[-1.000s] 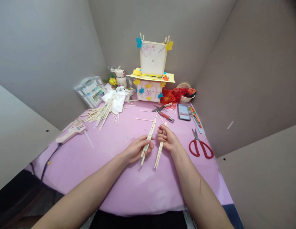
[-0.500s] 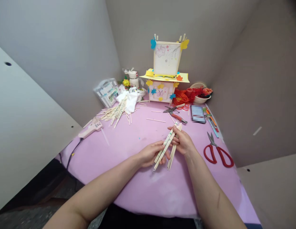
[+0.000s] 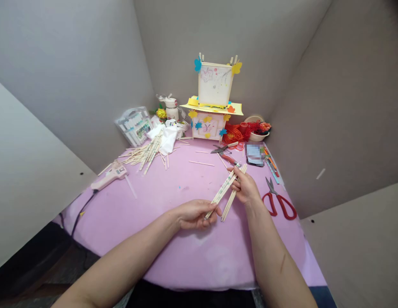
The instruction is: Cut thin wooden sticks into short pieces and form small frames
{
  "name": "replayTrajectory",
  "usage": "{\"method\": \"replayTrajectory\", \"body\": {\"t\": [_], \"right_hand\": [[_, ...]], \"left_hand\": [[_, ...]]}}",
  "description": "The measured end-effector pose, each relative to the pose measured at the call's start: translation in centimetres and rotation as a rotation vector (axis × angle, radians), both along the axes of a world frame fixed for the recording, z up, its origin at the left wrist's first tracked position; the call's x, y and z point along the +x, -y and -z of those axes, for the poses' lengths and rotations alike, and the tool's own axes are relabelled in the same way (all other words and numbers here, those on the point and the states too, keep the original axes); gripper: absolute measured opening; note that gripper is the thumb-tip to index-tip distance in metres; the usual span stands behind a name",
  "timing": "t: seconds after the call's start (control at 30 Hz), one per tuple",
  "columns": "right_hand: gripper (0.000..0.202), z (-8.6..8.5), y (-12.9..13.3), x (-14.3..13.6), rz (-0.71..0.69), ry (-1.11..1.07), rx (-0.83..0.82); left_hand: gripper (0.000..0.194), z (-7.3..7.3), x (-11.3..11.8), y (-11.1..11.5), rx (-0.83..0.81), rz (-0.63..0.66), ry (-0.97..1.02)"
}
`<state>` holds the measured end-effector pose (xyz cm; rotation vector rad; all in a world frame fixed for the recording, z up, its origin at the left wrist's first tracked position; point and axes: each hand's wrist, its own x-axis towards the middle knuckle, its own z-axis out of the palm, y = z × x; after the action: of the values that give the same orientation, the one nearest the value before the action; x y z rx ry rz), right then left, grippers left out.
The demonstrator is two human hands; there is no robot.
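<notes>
Your left hand, right hand, left arm and right arm are bare. A short, thin line marks your right arm. Black clothes cover your lap.

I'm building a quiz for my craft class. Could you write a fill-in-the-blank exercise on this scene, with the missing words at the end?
1. The left hand holds the patterned sticks, while the plain sticks are held by the ____.
2. The scissors have ____ handles.
3. In the picture, the glue gun lies to the ____ of the scissors.
4. The butterfly cut-out at the top right of the paper tower is ____.

Missing words: right hand; red; left; yellow.
</notes>
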<state>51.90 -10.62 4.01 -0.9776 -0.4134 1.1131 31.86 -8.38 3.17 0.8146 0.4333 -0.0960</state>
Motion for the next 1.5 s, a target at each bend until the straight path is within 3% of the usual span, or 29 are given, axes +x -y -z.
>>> {"method": "replayTrajectory", "body": {"t": [0.13,0.3,0.47,0.67,0.83,0.97,1.2,1.33,1.5], "right_hand": [[0.026,0.1,-0.1,0.3,0.018,0.002,0.000],[0.031,0.4,-0.2,-1.1,-0.015,0.055,0.012],[0.033,0.3,0.1,-3.5,-0.126,0.081,-0.018],[0.035,0.4,0.5,-5.3,-0.260,0.110,-0.076],[0.044,0.4,0.4,-5.2,-0.292,0.114,-0.101],[0.053,0.3,-0.3,-2.6,-0.162,0.000,-0.071],[0.026,0.5,-0.5,1.2,-0.069,-0.062,0.011],[0.022,0.7,-0.3,2.7,0.106,-0.094,0.021],[0.021,0.8,0.0,5.4,0.254,-0.144,-0.003]], "left_hand": [[0.028,0.7,0.3,0.4,0.011,-0.039,0.019],[0.032,1.6,1.1,1.6,0.200,-0.229,-0.001],[0.030,1.3,1.6,1.7,0.259,-0.389,-0.056],[0.029,0.8,1.8,1.3,0.294,-0.470,-0.025],[0.029,0.5,1.9,1.2,0.274,-0.450,0.028],[0.027,0.4,1.4,1.2,0.205,-0.335,0.077],[0.029,0.4,1.0,1.5,0.162,-0.112,0.026],[0.034,-0.5,-1.7,1.7,0.239,-0.054,-0.049],[0.043,-2.7,-11.7,1.8,0.546,0.089,-0.171]]}}
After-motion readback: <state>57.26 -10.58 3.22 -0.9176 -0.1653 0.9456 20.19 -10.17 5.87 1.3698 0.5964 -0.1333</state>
